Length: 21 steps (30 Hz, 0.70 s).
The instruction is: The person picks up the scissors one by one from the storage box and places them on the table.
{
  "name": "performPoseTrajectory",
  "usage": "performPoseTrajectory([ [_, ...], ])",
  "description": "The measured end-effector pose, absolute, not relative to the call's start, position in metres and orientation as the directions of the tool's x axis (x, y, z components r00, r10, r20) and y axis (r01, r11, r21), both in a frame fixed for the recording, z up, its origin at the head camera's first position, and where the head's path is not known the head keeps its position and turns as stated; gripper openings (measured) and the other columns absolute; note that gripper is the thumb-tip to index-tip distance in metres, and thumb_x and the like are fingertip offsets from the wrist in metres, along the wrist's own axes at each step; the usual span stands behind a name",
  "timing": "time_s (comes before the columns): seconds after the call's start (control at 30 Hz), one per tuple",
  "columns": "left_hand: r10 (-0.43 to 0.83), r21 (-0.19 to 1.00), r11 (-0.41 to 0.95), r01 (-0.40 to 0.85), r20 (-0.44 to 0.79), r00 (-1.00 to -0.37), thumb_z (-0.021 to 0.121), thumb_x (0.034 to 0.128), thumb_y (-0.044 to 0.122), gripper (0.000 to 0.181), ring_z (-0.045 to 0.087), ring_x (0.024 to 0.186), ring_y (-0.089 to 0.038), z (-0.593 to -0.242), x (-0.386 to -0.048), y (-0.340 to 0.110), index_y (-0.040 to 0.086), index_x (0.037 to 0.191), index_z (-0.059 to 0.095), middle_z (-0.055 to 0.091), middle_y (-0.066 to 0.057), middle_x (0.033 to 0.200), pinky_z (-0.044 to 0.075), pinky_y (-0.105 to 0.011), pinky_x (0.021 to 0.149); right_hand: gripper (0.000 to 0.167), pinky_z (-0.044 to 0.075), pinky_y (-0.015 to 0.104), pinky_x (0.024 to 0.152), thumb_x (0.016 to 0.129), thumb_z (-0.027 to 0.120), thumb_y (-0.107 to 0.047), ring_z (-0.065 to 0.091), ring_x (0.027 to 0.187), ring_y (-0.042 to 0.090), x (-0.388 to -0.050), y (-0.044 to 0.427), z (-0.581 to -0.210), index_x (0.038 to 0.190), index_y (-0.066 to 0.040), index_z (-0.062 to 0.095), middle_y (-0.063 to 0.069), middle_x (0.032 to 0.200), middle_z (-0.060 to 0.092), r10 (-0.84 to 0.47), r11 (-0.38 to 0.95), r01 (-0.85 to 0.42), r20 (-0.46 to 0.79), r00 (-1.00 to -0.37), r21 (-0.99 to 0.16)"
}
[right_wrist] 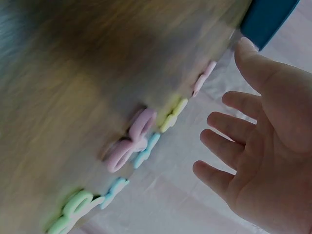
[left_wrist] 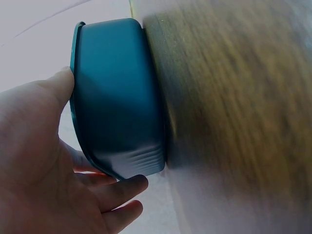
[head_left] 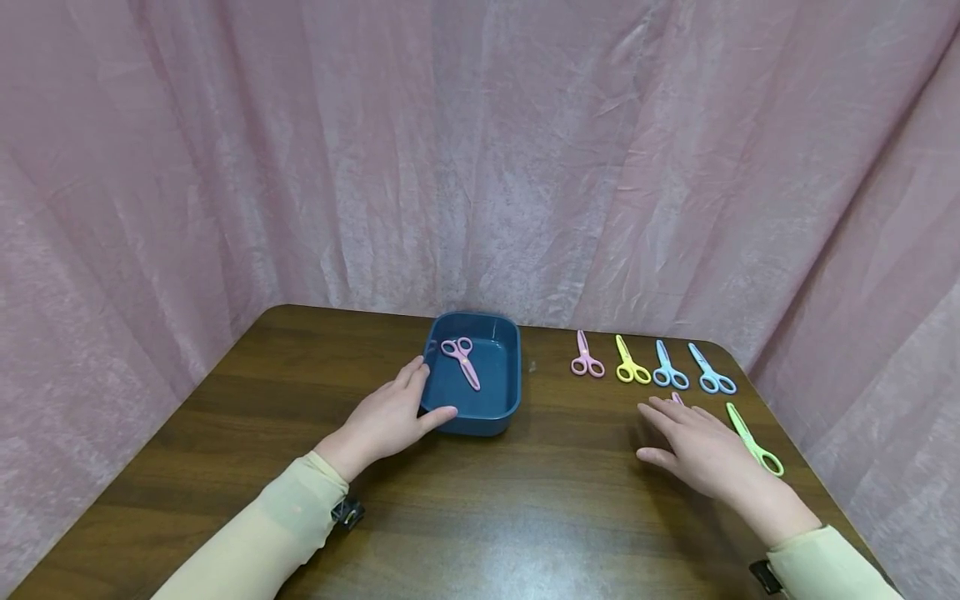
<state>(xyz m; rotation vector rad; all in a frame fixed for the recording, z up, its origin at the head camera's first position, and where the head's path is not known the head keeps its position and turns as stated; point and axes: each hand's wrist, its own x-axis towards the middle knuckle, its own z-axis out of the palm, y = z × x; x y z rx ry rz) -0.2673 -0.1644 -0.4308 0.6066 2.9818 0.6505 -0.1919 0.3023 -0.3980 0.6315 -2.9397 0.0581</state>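
My left hand (head_left: 386, 422) rests at the near left corner of a dark blue plastic box (head_left: 512, 392), its thumb and fingers spread and touching the rim. Inside the box lies one pair of pink scissors (head_left: 465, 367). On the right, my right hand (head_left: 701, 450) hovers above the table with fingers extended, holding nothing. Beneath it, in the right wrist view, are pink scissors (right_wrist: 138, 140), mostly hidden by the hand in the head view. Green scissors (head_left: 750, 437) lie just to the right of this hand.
Along the table's (head_left: 570, 483) far right edge, pink scissors (head_left: 584, 354), yellow scissors (head_left: 628, 362) and two blue pairs, blue scissors (head_left: 666, 367) and blue scissors (head_left: 708, 371), lie in a row. A pink curtain (head_left: 480, 167) hangs behind the table.
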Motion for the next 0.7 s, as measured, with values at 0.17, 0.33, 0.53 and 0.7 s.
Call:
performPoseTrajectory([
  [0.17, 0.381, 0.406, 0.836, 0.369, 0.053, -0.923, 0.06, 0.1039, 0.074, 0.105, 0.04, 0.158, -0.045, -0.431, -0.267, -0.165, -0.004, 0.17, 0.033, 0.026, -0.023, 0.179, 0.041, -0.062, 0.122, 0.069, 0.041, 0.068, 0.119, 0.099, 0.083, -0.042, 0.056, 0.144, 0.049, -0.198, 0.287, -0.396, 0.152, -0.001, 0.064, 0.027, 0.155, 0.06, -0.431, 0.9, -0.436, 0.137, -0.892, -0.005],
  [0.33, 0.38, 0.406, 0.837, 0.368, 0.055, -0.924, 0.059, 0.1038, 0.074, 0.106, 0.04, 0.158, -0.045, -0.43, -0.267, -0.165, -0.004, 0.17, 0.033, 0.025, -0.023, 0.179, 0.041, -0.062, 0.123, 0.068, 0.039, 0.072, 0.119, 0.101, 0.081, -0.042, 0.056, 0.145, 0.046, -0.203, 0.27, -0.392, 0.155, -0.005, 0.063, 0.023, 0.158, 0.059, -0.444, 0.893, -0.45, 0.147, -0.884, -0.006],
  [0.53, 0.377, 0.406, 0.837, 0.366, 0.055, -0.924, 0.06, 0.1037, 0.074, 0.106, 0.04, 0.159, -0.045, -0.431, -0.267, -0.165, -0.004, 0.17, 0.033, 0.025, -0.023, 0.179, 0.041, -0.062, 0.122, 0.07, 0.043, 0.067, 0.118, 0.101, 0.081, -0.042, 0.056, 0.146, 0.045, -0.211, 0.246, -0.386, 0.157, -0.005, 0.061, 0.021, 0.16, 0.057, -0.498, 0.863, -0.505, 0.162, -0.852, 0.003],
  [0.7, 0.375, 0.405, 0.838, 0.365, 0.056, -0.925, 0.059, 0.1034, 0.075, 0.106, 0.039, 0.159, -0.044, -0.431, -0.268, -0.164, -0.004, 0.17, 0.033, 0.026, -0.023, 0.179, 0.041, -0.061, 0.123, 0.071, 0.042, 0.064, 0.12, 0.102, 0.081, -0.041, 0.054, 0.149, 0.044, -0.22, 0.23, -0.381, 0.158, -0.003, 0.059, 0.022, 0.162, 0.055, -0.557, 0.825, -0.565, 0.18, -0.81, 0.013],
])
